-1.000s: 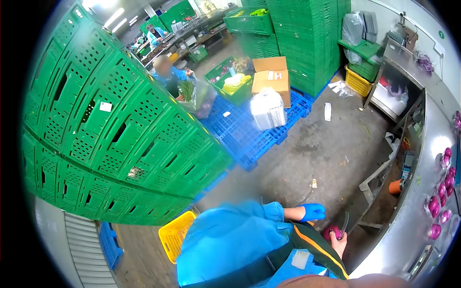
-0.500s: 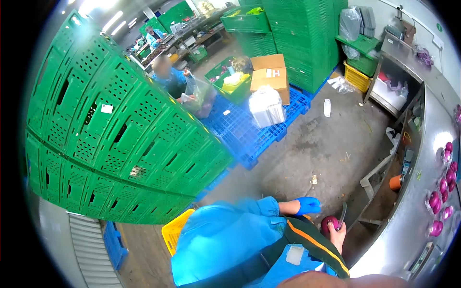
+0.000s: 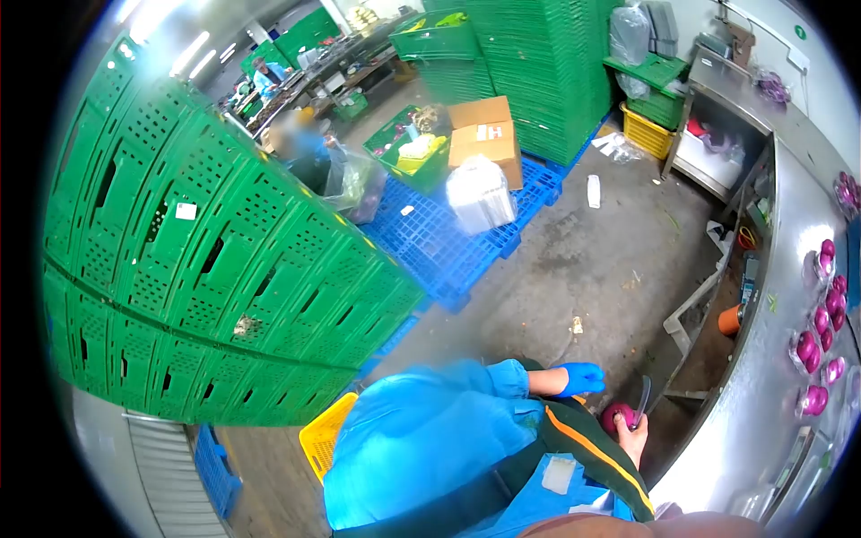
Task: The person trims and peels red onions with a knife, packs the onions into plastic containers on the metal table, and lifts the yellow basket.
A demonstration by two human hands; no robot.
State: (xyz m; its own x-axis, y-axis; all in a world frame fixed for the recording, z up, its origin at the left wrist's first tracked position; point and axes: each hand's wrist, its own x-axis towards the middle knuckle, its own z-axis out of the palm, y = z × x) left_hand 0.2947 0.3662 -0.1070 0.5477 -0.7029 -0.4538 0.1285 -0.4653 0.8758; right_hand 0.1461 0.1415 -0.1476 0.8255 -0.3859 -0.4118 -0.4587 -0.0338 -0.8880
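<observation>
My left hand point(image 3: 583, 379), in a blue glove, reaches out of a blue sleeve above my lap, its fingers loosely extended with nothing seen in them. Just to its lower right, my bare right hand point(image 3: 633, 439) is closed around a round purple onion point(image 3: 617, 417). A knife point(image 3: 644, 394) stands up from the same hand, its blade pointing upward beside the onion. The fingers on the onion's far side are hidden.
Wrapped purple onions point(image 3: 814, 400) lie on the steel counter point(image 3: 717, 448) at right. Stacked green crates point(image 3: 206, 242) rise at left. A blue pallet point(image 3: 421, 251) holds a cardboard box point(image 3: 484, 143). A person point(image 3: 300, 148) handles a plastic bag beside it. A yellow crate point(image 3: 325, 435) stands at lower left.
The view has shifted, so the pallet and counter appear farther left. The gloved hand's fingers look more spread than before. My right hand keeps its hold on the onion and knife.
</observation>
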